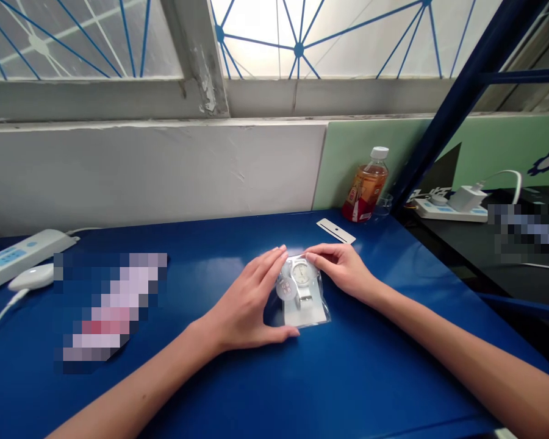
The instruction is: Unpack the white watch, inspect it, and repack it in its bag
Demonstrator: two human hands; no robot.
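Note:
A clear plastic bag (pixel 307 316) lies on the blue tabletop between my hands. Inside it a white wristwatch (pixel 301 272) with a round dial is visible, along with a round printed tag or sticker (pixel 286 289) at its left. My right hand (pixel 343 268) pinches the bag's upper right edge between thumb and forefinger. Along the bag's left side my left hand (pixel 247 305) is open, its fingers stretched toward the top left corner and its thumb apart near the lower edge. Whether the left fingertips press on the plastic is hard to see.
Behind my right hand lies a white strip-shaped card (pixel 336 231). A drink bottle (pixel 366 186) stands by the wall. At left are a power strip (pixel 25 256), a white charger-like device (pixel 32 277) and a blurred-out object (pixel 114 311). A blue metal post (pixel 448 128) rises at right.

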